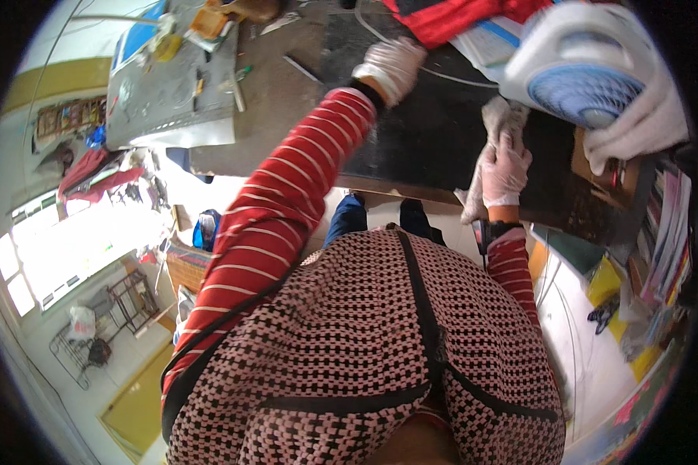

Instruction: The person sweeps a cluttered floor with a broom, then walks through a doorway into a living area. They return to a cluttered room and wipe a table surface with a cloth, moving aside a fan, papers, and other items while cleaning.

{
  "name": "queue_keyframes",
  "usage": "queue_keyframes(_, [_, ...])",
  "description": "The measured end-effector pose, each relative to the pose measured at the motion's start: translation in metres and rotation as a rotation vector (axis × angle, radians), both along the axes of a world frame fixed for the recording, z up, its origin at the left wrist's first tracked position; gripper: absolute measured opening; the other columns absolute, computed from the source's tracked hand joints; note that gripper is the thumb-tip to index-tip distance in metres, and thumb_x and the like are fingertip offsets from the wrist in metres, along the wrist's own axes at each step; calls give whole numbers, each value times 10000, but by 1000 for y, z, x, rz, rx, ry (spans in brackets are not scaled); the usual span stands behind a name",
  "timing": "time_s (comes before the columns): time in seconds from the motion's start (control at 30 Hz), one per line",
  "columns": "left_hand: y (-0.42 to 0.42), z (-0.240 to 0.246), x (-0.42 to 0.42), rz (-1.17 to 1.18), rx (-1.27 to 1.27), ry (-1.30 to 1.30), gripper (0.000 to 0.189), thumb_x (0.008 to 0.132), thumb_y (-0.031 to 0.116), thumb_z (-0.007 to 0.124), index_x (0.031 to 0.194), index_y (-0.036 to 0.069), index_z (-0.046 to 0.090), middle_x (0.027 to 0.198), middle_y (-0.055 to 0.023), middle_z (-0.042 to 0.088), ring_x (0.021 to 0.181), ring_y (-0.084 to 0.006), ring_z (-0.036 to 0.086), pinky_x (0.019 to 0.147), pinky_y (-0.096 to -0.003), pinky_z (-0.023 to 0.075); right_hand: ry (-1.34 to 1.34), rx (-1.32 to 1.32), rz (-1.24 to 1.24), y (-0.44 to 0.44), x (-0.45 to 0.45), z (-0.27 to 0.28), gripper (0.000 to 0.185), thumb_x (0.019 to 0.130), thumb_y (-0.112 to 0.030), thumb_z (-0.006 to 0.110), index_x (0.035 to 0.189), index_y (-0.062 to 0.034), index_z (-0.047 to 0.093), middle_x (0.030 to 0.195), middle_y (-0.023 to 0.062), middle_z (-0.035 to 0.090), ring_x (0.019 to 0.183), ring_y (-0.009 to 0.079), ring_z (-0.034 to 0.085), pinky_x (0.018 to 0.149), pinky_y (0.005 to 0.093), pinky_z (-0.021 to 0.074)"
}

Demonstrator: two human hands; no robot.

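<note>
My left hand, in a whitish glove, is over the back of the dark tabletop. Its fingers meet the edge of a red cloth; blur and the back of the hand hide whether they grip it. A thin pale cable runs past this hand. Nearer the table's front edge, my right hand wears a thin translucent glove. It is closed around a crumpled whitish cloth, which sticks out beyond the fingers and hangs down beside the wrist.
A white box fan with blue blades stands at the right, a pale towel draped by it. Beside it is a cardboard box. Books are stacked far right. A grey metal sheet bearing small tools lies at the left.
</note>
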State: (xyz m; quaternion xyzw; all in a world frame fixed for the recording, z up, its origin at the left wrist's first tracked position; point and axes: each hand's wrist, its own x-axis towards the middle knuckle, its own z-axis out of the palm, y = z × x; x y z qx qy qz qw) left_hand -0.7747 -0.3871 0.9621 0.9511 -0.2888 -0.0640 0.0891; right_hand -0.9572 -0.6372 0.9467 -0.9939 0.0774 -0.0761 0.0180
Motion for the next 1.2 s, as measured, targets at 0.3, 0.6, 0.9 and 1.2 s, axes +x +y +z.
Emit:
queue_keyframes(0.3, [-6, -22, -35, 28, -277, 67, 499, 857, 60, 593, 1356, 58, 587, 1406, -206, 572, 1236, -389, 600, 1028, -451, 513, 173, -10, -76, 27, -35, -7, 547, 876, -221, 659, 1406, -119, 568, 1458, 156, 518, 1086, 403, 581, 893, 476, 574])
queue_keyframes(0.6, [56, -25, -16, 169, 194, -86, 245, 903, 114, 602, 1131, 102, 690, 1168, -172, 670, 1085, -339, 665, 885, -462, 552, 82, 59, 84, 64, 0, -20, 575, 854, -233, 713, 1393, -114, 550, 1466, 120, 512, 1147, 393, 567, 875, 459, 588])
queue_keyframes(0.9, [42, -42, -96, 428, -519, 227, 248, 962, 142, 590, 1198, 77, 628, 984, -216, 701, 956, -404, 692, 816, -464, 552, 184, 135, 127, 24, -16, -10, 556, 980, -267, 601, 1486, -71, 482, 1500, 204, 483, 1201, 431, 543, 997, 495, 506])
queue_keyframes(1.2, [55, -54, -79, 727, -177, 160, 276, 957, 215, 619, 1145, 17, 589, 1101, -240, 649, 990, -418, 680, 841, -493, 570, 230, 106, 47, 19, -26, -7, 533, 957, -236, 637, 1445, -62, 514, 1500, 216, 474, 1217, 440, 540, 986, 494, 518])
